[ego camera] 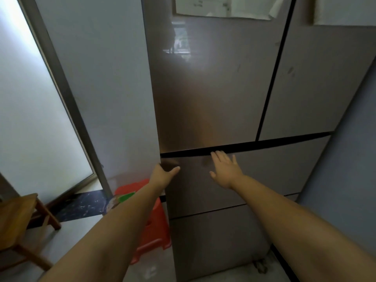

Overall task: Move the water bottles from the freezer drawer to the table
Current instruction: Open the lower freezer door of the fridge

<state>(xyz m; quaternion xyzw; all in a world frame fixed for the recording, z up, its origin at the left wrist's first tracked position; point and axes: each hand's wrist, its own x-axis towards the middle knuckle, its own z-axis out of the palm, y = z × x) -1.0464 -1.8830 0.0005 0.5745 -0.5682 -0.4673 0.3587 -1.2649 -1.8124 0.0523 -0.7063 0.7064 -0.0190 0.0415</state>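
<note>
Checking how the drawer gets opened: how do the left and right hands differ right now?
The left hand grips the left edge of the upper freezer drawer, fingers wrapped round its side, thumb on the front. The right hand is open, fingers spread, reaching towards the drawer's top edge. Whether it touches is unclear. Both are at the same closed drawer.

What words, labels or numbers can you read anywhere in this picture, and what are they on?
None can be read.
Papers stuck on the upper fridge door: faint marks, too blurred to read.
Round printed thing lying on the red stool beside the fridge: picture or print, too blurred to read.
Drawer front by the left hand and right hand: no lettering visible.
</note>
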